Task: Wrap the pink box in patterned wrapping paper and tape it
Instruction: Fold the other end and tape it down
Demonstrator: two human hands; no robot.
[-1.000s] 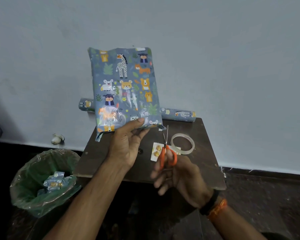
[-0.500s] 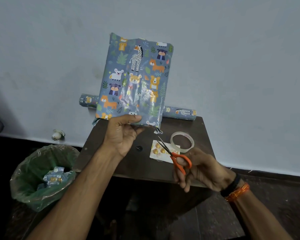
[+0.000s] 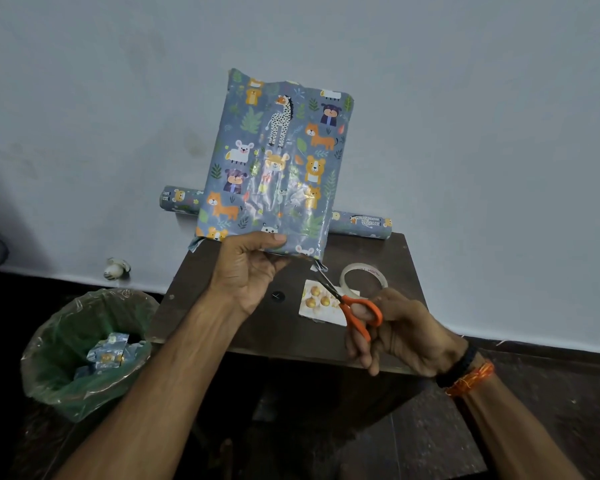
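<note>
Your wrapped box (image 3: 274, 164) stands on end in the air above the far side of the table (image 3: 229, 327), long axis near vertical and leaning a little right, with a scrap of paper (image 3: 317, 266) hanging off its lower right corner. Your left hand (image 3: 246, 271) pinches the bottom edge, thumb on the near face. Your right hand (image 3: 395, 330), low and right, grips the orange scissors (image 3: 347, 303); their tips already reach that corner, so the trim looks to be its job.
</note>
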